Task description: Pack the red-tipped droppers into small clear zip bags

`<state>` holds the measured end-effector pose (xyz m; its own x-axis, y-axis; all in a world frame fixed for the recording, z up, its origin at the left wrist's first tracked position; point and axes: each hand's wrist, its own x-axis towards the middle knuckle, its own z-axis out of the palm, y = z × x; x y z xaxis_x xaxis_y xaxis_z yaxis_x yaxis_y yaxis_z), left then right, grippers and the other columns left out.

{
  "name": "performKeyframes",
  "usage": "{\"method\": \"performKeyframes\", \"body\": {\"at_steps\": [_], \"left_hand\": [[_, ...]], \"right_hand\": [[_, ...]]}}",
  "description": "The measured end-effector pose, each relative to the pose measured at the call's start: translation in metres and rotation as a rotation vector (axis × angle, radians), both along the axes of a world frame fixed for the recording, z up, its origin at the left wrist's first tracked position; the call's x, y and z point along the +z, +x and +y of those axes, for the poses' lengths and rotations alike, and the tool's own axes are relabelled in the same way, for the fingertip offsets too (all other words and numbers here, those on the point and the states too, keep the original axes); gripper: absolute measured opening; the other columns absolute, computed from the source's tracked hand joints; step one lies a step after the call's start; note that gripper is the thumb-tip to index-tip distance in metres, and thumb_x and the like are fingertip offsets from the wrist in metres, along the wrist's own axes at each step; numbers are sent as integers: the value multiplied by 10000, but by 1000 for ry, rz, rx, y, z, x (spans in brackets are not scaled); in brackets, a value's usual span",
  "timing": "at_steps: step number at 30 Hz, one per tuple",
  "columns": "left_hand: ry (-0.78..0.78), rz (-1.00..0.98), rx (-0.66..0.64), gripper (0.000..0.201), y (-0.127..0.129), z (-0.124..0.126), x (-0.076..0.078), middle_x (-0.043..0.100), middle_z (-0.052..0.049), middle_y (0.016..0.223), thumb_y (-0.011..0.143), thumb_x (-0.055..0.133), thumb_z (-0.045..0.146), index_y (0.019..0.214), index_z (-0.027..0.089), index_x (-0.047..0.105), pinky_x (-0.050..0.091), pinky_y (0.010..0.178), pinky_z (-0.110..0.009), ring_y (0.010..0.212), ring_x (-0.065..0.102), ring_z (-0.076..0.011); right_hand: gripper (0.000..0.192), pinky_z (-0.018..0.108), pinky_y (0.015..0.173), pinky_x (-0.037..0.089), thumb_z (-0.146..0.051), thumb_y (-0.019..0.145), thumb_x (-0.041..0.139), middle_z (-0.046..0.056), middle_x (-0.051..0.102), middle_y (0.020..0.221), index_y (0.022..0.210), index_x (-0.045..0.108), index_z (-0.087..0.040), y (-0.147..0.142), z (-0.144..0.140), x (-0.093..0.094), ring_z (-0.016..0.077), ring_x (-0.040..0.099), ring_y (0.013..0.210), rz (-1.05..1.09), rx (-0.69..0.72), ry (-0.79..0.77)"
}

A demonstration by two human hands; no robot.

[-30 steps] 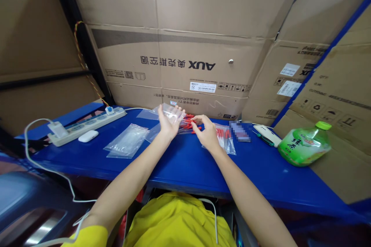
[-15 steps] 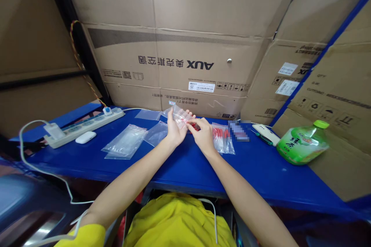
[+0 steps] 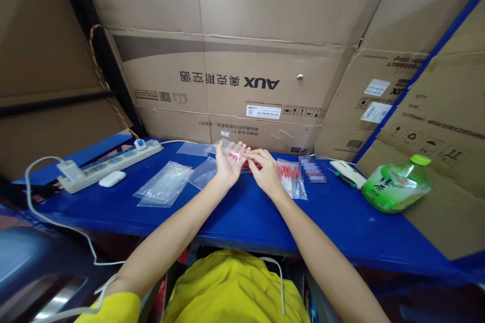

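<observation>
My left hand is closed on a clear zip bag, which lies across its palm and fingers. From the right, my right hand pinches at the bag's red-edged mouth with thumb and fingertips. Whether a small red piece is also in that pinch, I cannot tell. Just behind my right hand are loose red pieces, partly hidden by it. Filled clear bags with red pieces inside lie to its right. Left of my left hand rests a stack of flat clear bags, and another clear bag lies nearer.
The blue table backs onto cardboard panels. At left are a white power strip, a charger with cable and a white earbud case. A green bottle and a white-and-green tool sit at right.
My right hand's fingers have stretched out straighter along the bag's mouth. The bag has tilted flatter in my left hand. Things on the table stay where they were.
</observation>
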<state>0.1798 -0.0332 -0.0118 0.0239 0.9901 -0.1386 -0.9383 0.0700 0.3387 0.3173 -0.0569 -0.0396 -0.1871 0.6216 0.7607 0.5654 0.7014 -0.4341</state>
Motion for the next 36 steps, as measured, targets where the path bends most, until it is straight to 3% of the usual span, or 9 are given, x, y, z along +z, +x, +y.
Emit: {"method": "performKeyframes", "body": {"at_steps": [6, 10, 13, 17, 20, 23, 28, 36], "left_hand": [[-47, -17, 145, 358, -19, 12, 0, 691, -88, 937, 1021, 505, 535, 1033, 188, 591, 629, 913, -409, 876, 711, -210], [-26, -44, 157, 360, -23, 13, 2, 681, -91, 943, 1014, 503, 538, 1048, 189, 579, 629, 914, -417, 895, 707, -219], [-6, -53, 155, 371, -24, 13, 3, 684, -95, 964, 1011, 502, 545, 1075, 188, 580, 627, 919, -416, 900, 710, -216], [-18, -58, 172, 385, -27, 14, 4, 690, -100, 971, 1015, 489, 554, 1096, 184, 558, 630, 909, -433, 903, 715, -225], [-11, -71, 185, 375, -31, 16, 6, 690, -101, 966, 1016, 483, 555, 1073, 189, 541, 635, 889, -425, 900, 716, -227], [1, -95, 206, 377, -37, 18, 9, 685, -97, 960, 1015, 480, 562, 1073, 192, 526, 638, 881, -421, 907, 719, -229], [11, -126, 249, 374, -47, 21, 12, 677, -84, 954, 1023, 462, 568, 1080, 202, 511, 640, 878, -400, 912, 712, -214], [11, -61, 171, 353, -29, 14, 7, 703, -99, 977, 1017, 483, 548, 1046, 205, 561, 622, 941, -422, 940, 726, -227]], "right_hand": [[220, 429, 949, 400, -223, 994, 619, 85, 781, 1116, 1160, 761, -249, 29, 7, 0, 304, 578, 1128, -414, -320, -204], [216, 450, 962, 350, -319, 991, 676, 132, 778, 1114, 1176, 746, -232, 31, 9, -9, 335, 571, 1187, -691, -378, -370], [179, 444, 967, 330, -305, 989, 686, 134, 779, 1105, 1140, 740, -227, 25, 10, -12, 328, 573, 1193, -754, -382, -405], [105, 436, 950, 332, -211, 993, 641, 116, 784, 1004, 1024, 741, -223, 23, 13, -12, 310, 597, 1123, -715, -365, -395], [113, 423, 963, 346, -177, 968, 639, 75, 784, 977, 990, 730, -239, 31, 14, -7, 279, 612, 1077, -557, -296, -344], [100, 400, 961, 382, -188, 936, 632, 38, 774, 990, 968, 704, -248, 41, 12, 4, 252, 620, 1029, -311, -203, -190], [52, 372, 894, 447, -236, 918, 593, 34, 714, 904, 907, 643, -233, 44, 3, 21, 228, 640, 902, 29, -166, 59], [87, 375, 912, 442, -242, 953, 578, 42, 725, 894, 926, 660, -232, 21, -6, 19, 226, 637, 878, -31, -212, 73]]}}
